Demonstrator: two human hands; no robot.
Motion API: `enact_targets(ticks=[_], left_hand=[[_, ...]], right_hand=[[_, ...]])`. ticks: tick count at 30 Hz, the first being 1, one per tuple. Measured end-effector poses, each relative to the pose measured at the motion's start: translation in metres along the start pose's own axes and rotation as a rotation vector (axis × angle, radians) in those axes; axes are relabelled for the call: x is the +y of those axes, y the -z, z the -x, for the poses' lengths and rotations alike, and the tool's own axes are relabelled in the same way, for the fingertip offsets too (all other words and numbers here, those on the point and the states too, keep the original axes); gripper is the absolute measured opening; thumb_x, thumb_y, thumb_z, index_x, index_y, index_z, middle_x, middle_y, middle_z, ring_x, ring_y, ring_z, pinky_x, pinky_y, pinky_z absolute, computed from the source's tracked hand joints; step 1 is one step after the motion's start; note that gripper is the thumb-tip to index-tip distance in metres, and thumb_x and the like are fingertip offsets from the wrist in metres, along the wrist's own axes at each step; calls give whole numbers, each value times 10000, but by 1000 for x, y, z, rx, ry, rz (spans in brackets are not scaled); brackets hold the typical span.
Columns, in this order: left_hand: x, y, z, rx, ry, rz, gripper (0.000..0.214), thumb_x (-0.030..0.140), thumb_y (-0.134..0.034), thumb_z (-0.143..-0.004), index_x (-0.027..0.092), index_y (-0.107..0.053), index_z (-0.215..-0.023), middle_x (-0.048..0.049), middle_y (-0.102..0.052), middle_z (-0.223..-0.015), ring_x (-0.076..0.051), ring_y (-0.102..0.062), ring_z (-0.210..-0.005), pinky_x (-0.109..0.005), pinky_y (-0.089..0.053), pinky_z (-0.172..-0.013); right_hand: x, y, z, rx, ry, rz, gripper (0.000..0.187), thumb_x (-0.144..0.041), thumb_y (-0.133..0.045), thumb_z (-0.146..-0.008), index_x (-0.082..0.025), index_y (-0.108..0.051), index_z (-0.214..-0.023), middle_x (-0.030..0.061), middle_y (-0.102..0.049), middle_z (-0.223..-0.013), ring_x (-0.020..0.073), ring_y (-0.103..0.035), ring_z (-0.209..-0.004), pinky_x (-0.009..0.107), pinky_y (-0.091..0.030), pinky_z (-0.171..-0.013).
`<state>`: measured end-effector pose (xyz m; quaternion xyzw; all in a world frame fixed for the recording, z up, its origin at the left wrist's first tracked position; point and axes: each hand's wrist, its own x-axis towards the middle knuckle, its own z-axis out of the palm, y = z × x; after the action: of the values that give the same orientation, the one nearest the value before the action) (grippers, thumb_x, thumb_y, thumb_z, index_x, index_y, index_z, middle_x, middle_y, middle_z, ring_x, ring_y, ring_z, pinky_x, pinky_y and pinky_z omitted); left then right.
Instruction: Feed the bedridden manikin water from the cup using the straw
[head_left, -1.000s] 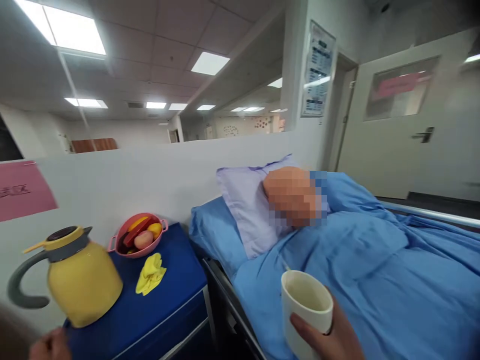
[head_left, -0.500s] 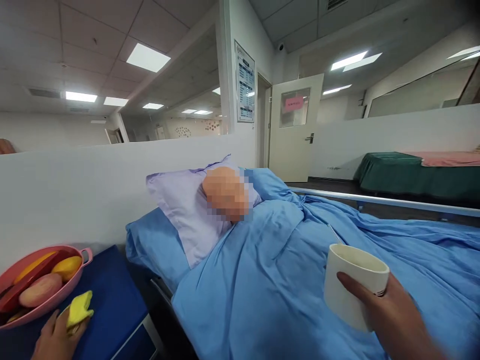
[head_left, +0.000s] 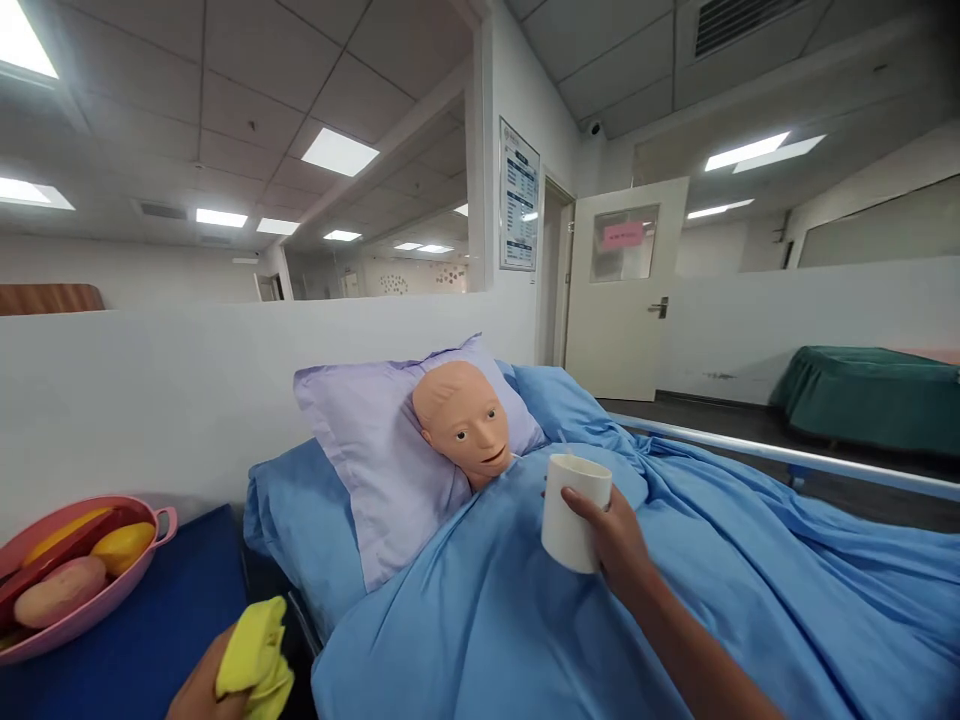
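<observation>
Beside the manikin [head_left: 461, 420], right hand [head_left: 616, 535] holds white cup [head_left: 571, 510].

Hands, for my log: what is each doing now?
Left hand: closed on the yellow cloth.
Right hand: closed on the white cup.

The cup [head_left: 571, 510] looks like smooth, matt white ceramic. The yellow cloth [head_left: 255, 660] is soft, crumpled fabric. The blue bedcover [head_left: 525, 620] is thin cloth, matt and creased, and the lilac pillow [head_left: 375, 440] has a similar smooth case. The manikin head [head_left: 461, 415] is smooth moulded plastic with a faint sheen. The pink bowl [head_left: 161, 520] is glossy plastic. The bed rail [head_left: 750, 448] is shiny metal.
</observation>
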<state>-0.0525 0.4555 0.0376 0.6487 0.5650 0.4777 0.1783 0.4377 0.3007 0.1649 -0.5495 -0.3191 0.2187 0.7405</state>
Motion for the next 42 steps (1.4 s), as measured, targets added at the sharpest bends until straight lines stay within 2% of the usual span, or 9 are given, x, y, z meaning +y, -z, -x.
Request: enact_targets(ticks=[2,5,9,14,19,23,27,32,42], left_hand=[[43,-22,12,-33,-29,96,413,393,-597,-568,394,-741,-955,40,-785,-1039,-383,-720,-1028,-520,-586,-902],[106,-48,23,-81,-22,155,364,406,-622,-637,345,-737,-976,13,-782,-1039,-351,-727,-972,-449,-619,-766],[173,-77,34,-23,-17,275,394,432,-631,-658,297,-717,-1018,-19,-775,-990,-319,-725,-888,-401,-618,-688],[235,-128,42,44,-105,432,425,322,-617,-646,290,-679,-1066,-22,-745,-1033,-284,-704,-916,-407,-611,-787],[281,-187,38,64,-99,593,466,272,-623,-747,274,-615,-1213,-44,-702,-1163,-250,-674,-1049,-397,-581,-920],[287,-219,37,190,-91,661,646,228,-625,-780,301,-485,-1407,-39,-568,-1439,-240,-548,-1316,-380,-488,-1095],[264,-235,43,170,-51,619,647,180,-562,-826,315,-472,-1453,-28,-559,-1459,-239,-511,-1365,-381,-469,-1114],[234,-239,46,74,-182,555,607,102,-541,-801,312,-580,-1369,-6,-632,-1366,-220,-563,-1288,-384,-446,-1125],[238,-234,49,3,-22,706,559,146,-596,-778,271,-624,-1322,-19,-640,-1379,-237,-573,-1299,-393,-453,-1129]], right_hand=[[7,-10,-18,-59,3,-33,611,-546,-812,-668,-179,-629,-1120,80,-747,-846,274,-685,-690,359,-534,-585],[25,-15,-33,-108,-6,-61,586,-552,-805,-666,-180,-643,-1089,75,-747,-822,267,-675,-655,356,-522,-571],[49,-6,-39,-176,-29,-120,548,-546,-791,-700,-187,-633,-1083,73,-746,-823,270,-687,-675,364,-537,-597],[56,1,-43,-208,-34,-154,550,-527,-784,-710,-209,-611,-1124,53,-734,-836,253,-680,-683,348,-540,-600],[53,-2,-42,-226,-16,-133,571,-551,-769,-703,-198,-615,-1125,61,-735,-861,255,-685,-735,362,-559,-657],[55,-2,-40,-188,53,-74,578,-534,-783,-715,-184,-632,-1148,77,-747,-912,270,-692,-808,382,-566,-719],[63,-2,-37,-216,111,-70,607,-523,-810,-697,-195,-652,-1183,99,-764,-980,303,-703,-878,406,-579,-732],[69,-3,-33,-295,124,-82,621,-527,-829,-658,-213,-649,-1163,97,-764,-1002,311,-702,-904,426,-577,-757],[65,-1,-31,-377,52,-115,600,-549,-813,-669,-215,-643,-1138,81,-751,-943,276,-690,-815,403,-572,-707]])
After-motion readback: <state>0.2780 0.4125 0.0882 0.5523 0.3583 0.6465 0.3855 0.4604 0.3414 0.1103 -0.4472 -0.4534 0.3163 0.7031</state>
